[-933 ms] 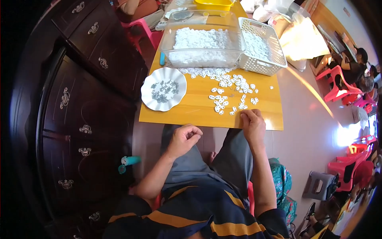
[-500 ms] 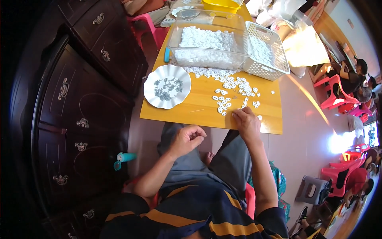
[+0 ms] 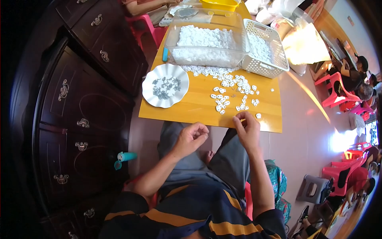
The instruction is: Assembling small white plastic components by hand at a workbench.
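My left hand (image 3: pixel 191 139) is over my lap, just off the table's front edge, with thumb and forefinger drawn together. Anything in that pinch is too small to make out. Above the front edge of the yellow table (image 3: pixel 179 113), my right hand (image 3: pixel 248 129) has its thumb and forefinger curled toward each other; whatever the tips hold cannot be made out. Just beyond it lie small white pieces with dark holes (image 3: pixel 240 84), some in loose groups. A white wavy-rimmed plate (image 3: pixel 148 88) at the left carries small grey bits (image 3: pixel 166 88).
A clear plastic bin (image 3: pixel 207 57) and a white perforated basket (image 3: pixel 264 69), both heaped with white pieces, stand at the table's far side. Behind them is a yellow basin (image 3: pixel 219 5). Dark drawers (image 3: pixel 87 99) rise at left. Several people sit on red chairs (image 3: pixel 336 89) at right.
My right hand has drawn back slightly toward me from the white pieces, uncovering a few of them. My left hand stays almost in place, slightly further right.
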Tool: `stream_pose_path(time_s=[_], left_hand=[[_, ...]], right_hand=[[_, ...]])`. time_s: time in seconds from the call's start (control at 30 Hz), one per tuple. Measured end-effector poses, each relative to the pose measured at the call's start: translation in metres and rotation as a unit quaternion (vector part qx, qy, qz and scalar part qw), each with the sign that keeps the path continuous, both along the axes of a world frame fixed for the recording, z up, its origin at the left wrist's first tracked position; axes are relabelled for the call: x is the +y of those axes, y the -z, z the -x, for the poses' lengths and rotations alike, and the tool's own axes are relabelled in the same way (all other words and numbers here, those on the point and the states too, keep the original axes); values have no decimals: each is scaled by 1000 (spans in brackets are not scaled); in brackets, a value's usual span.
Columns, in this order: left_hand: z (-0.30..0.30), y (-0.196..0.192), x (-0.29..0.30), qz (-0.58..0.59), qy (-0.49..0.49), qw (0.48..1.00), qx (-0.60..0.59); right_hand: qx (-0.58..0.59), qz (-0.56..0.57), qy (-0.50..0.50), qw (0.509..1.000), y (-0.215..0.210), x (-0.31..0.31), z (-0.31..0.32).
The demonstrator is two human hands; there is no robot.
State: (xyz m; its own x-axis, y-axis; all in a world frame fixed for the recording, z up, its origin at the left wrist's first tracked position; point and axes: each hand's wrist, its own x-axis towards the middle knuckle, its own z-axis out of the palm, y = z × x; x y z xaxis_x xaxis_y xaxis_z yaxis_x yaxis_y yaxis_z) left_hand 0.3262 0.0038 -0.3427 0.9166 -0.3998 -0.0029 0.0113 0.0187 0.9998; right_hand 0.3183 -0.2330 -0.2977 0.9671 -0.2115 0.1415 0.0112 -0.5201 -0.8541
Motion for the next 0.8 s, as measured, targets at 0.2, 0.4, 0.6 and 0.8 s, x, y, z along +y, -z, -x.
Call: stream_pose_path(time_s=[0.2, 0.4, 0.6, 0.8], left_hand=[[2, -7, -28, 2, 25, 999, -27], [9, -12, -55, -27, 40, 997, -57], [13, -12, -61, -72, 67, 994, -43], [14, -16, -65, -106, 50, 990, -77]], right_hand=[[70, -418, 33, 905, 33, 15, 56], [112, -502, 17, 857, 57, 15, 79], [115, -535, 0, 837, 48, 19, 78], [109, -539, 14, 835, 46, 19, 79]])
